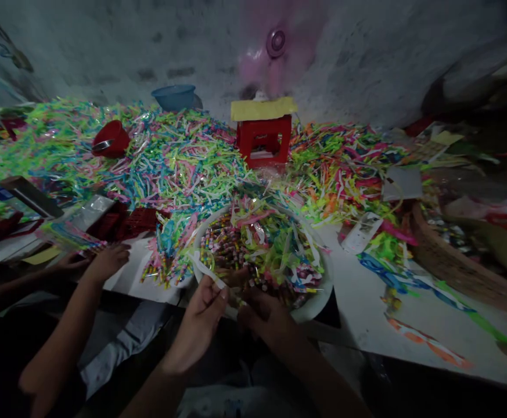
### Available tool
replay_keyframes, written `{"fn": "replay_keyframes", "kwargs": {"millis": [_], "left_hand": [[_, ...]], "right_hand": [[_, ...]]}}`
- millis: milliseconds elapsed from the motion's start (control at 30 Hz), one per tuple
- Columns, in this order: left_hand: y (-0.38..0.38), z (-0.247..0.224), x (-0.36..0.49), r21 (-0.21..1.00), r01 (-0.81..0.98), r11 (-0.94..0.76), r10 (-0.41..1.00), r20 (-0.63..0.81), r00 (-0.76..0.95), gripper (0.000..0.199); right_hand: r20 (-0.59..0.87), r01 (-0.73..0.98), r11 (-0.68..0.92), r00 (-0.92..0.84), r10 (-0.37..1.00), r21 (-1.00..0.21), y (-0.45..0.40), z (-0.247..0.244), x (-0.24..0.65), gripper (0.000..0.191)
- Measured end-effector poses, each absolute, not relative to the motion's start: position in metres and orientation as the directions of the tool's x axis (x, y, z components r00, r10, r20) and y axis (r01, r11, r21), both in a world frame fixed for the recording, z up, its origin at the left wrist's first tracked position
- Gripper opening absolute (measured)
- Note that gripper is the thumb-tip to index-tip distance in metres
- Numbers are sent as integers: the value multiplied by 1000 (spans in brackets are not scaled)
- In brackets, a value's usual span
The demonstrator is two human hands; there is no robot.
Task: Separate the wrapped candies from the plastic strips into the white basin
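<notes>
My left hand is closed at the near rim of a round white basin, pinching a white plastic strip that trails up and left over the rim. Close beside it, my right hand has its fingers curled together. A small pale end shows near its fingertips, too dim to name. The basin holds a pile of short, multicoloured banded sticks on the left and glossy green, yellow and pink strips on top. More banded sticks with strips attached lie on the table left of the basin.
A co-worker's hands hold similar strips at left. Heaps of coloured strips cover the back. A red stool, red bowl, blue basin and pink fan stand there. A brown-rimmed container sits right.
</notes>
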State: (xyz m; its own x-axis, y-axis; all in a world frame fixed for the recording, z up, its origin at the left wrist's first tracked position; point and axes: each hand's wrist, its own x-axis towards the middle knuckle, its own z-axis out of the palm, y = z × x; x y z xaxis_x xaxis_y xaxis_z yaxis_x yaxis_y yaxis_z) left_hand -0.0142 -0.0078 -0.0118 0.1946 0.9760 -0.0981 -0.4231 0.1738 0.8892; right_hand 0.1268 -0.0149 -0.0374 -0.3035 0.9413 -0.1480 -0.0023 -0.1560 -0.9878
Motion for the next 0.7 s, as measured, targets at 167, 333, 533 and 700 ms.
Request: {"fn": "replay_keyframes", "kwargs": {"millis": [167, 333, 533, 700], "left_hand": [[-9, -7, -13, 918, -382, 107, 983, -41, 177, 30], [-13, -1, -10, 928, -362, 85, 984, -21, 178, 25], [-13, 1, -14, 932, -363, 14, 994, 25, 102, 17], [-11, -2, -14, 923, -379, 71, 995, -41, 86, 20]], "right_hand": [[-52, -160, -106, -309, 950, -981, -15, -43, 124, 60], [-49, -200, -102, -252, 966, -975, -17, -47, 122, 55], [-133, -93, -164, -276, 952, -982, -22, -42, 120, 64], [-204, -37, -220, -252, 946, -975, -22, -46, 124, 70]]}}
